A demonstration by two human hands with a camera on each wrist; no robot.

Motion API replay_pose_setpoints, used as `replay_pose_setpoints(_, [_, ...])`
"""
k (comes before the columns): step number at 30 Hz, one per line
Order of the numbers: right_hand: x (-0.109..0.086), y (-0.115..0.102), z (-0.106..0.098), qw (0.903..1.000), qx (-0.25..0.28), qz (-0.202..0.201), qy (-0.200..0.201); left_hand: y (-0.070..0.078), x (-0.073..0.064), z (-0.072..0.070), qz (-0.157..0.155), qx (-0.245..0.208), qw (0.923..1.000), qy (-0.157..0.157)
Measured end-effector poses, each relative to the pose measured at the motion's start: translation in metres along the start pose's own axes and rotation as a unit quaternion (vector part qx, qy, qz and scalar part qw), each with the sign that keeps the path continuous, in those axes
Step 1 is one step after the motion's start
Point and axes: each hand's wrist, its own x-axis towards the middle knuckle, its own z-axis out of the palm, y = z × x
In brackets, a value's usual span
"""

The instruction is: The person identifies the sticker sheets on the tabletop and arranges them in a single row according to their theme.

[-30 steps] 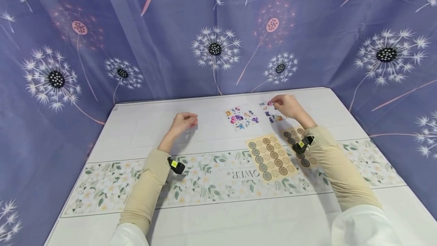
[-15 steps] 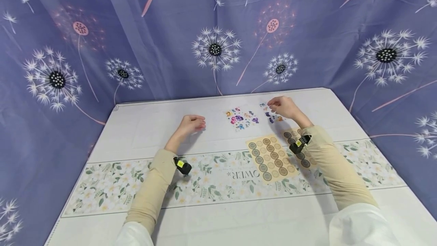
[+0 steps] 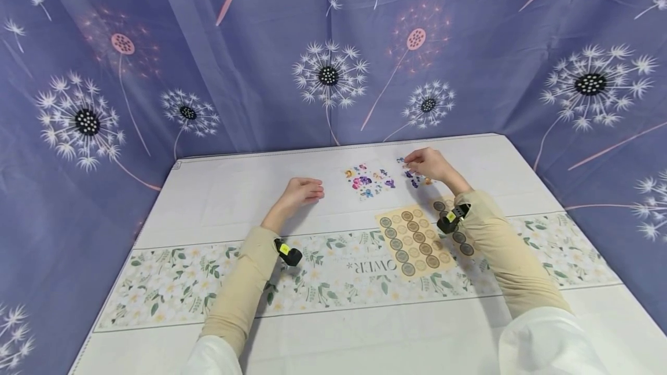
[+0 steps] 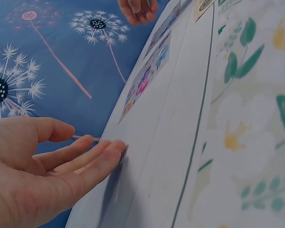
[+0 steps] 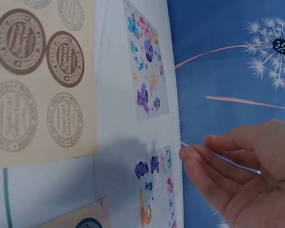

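Note:
My left hand (image 3: 298,195) hovers over the white tabletop, left of a clear sheet of colourful pony stickers (image 3: 369,182). In the left wrist view its fingers are loosely bent, with nothing between them. Above a second pony sticker sheet (image 3: 415,179) hangs my right hand (image 3: 432,164), which hides part of that sheet. The right wrist view shows this hand (image 5: 242,166) with thumb and fingertips bent towards each other, a small gap between them and nothing held. Both pony sheets lie flat near the table's back edge.
Two tan sheets of round seal stickers lie closer in: the left tan sheet (image 3: 414,242) is fully visible, the right tan sheet (image 3: 465,242) partly under my right forearm. A flowered band (image 3: 323,274) crosses the white table cover. A purple dandelion curtain (image 3: 260,74) stands behind.
My left hand has moved right, towards the left pony sheet. The right hand has shifted slightly left over its pony sheet. The sticker sheets have stayed in place.

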Motion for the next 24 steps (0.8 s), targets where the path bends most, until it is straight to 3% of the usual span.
replay_pose_setpoints(9, [0.003, -0.001, 0.002, 0.9999, 0.007, 0.010, -0.006, 0.004, 0.005, 0.014, -0.020, -0.030, 0.9992, 0.018])
replay_pose_setpoints(24, [0.008, -0.002, 0.010, 0.9981, 0.039, 0.022, -0.043, 0.007, 0.009, 0.035, -0.041, -0.061, 0.9973, 0.004])
